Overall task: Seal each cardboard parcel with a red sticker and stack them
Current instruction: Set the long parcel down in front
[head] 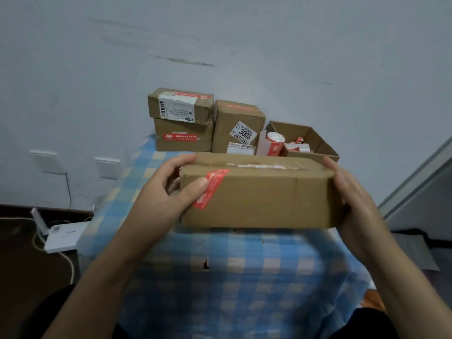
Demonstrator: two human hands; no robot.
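1. The checked cloth [220, 277] covers the table at 6 o'clock, nearest the person, under the raised parcel.
2. The parcel [256, 199] is held above the cloth at mid-view with its long side facing the person, probably so the sealed edge can be seen and pressed.
3. The left hand [171, 189] grasps the parcel's 9 o'clock end. Its fingers curl over the top edge and its thumb presses on the red sticker [212, 187], which folds from the top onto the near face. This looks like the seal being rubbed down.
4. The right hand [352, 192] clasps the 3 o'clock end with its fingers wrapped behind, apparently bracing the parcel against the thumb's push.
5. At 11 o'clock, against the wall, sit two stacked parcels [182, 123], each with a red strip. An upright parcel [237, 123] stands just beside them at 12 o'clock. The held parcel likely belongs there next.
6. At 1 o'clock an open box [318, 140] lies with a sticker roll [275, 143] at its left side, kept within reach.
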